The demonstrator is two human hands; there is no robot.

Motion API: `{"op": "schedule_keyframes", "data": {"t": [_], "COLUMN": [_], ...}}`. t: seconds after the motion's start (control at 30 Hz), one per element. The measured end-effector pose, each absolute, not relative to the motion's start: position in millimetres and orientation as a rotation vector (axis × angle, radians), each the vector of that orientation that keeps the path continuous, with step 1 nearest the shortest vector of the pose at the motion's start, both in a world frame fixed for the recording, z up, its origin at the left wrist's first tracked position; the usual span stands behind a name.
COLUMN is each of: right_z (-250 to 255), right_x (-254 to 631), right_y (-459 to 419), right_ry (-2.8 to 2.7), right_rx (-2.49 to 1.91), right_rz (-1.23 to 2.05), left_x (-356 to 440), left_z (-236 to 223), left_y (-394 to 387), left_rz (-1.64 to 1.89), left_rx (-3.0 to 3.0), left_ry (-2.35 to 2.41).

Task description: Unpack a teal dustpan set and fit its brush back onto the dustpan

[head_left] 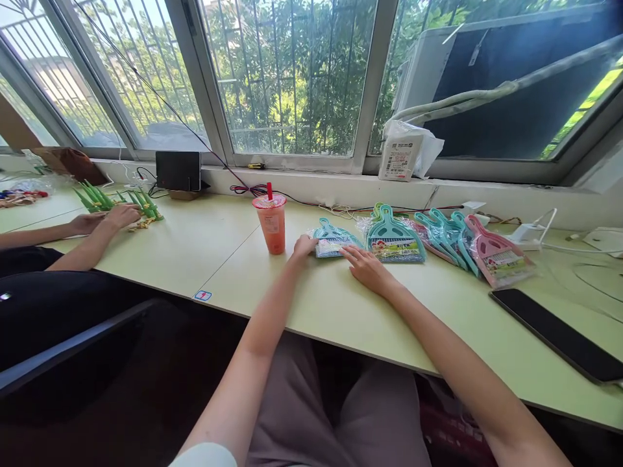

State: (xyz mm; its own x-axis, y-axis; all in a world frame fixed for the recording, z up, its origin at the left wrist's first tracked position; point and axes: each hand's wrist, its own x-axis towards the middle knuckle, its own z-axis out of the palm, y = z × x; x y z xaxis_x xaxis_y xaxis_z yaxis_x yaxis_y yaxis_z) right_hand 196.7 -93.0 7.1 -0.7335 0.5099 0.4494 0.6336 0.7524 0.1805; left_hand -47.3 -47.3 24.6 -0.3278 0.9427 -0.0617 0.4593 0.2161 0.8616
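Note:
A teal mini dustpan and brush set (331, 239) in clear wrapping lies on the table in front of me. My left hand (304, 247) is closed on its left edge, thumb toward the front. On its lower right corner rest the fingertips of my right hand (368, 267), stretched out and fairly flat. Just to the right, another wrapped teal dustpan set (394, 237) lies with its label up, a green handle showing behind it. Farther right are several overlapping teal sets (448, 237) and a pink dustpan set (499, 253).
A cup of red drink (271, 220) with a straw stands left of my left hand. A black phone (555, 331) lies at the right. A white charger (528, 235) and cables run along the wall. At the left, a co-worker's hands (104, 220) touch green plant-like pieces (95, 196).

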Motion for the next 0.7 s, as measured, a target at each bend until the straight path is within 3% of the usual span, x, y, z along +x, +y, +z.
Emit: {"op": "schedule_keyframes", "data": {"t": [0.27,0.5,0.7], "right_z": [-3,5,13], "right_x": [200,201,202], "right_y": [-81,-90,-99], "right_ry": [-2.608,-2.521,-2.351], "right_rx": [-0.863,-0.887,-0.840], "right_rz": [-0.182,-0.420,-0.667], "left_x": [-41,-29,-16], "left_z": [22,36,50], "left_y": [-42,-44,-60], "left_rz": [1.236,1.516,1.537], "left_rx": [1.078,0.876,0.762], "left_ry": [1.835,1.536,0.720]}}
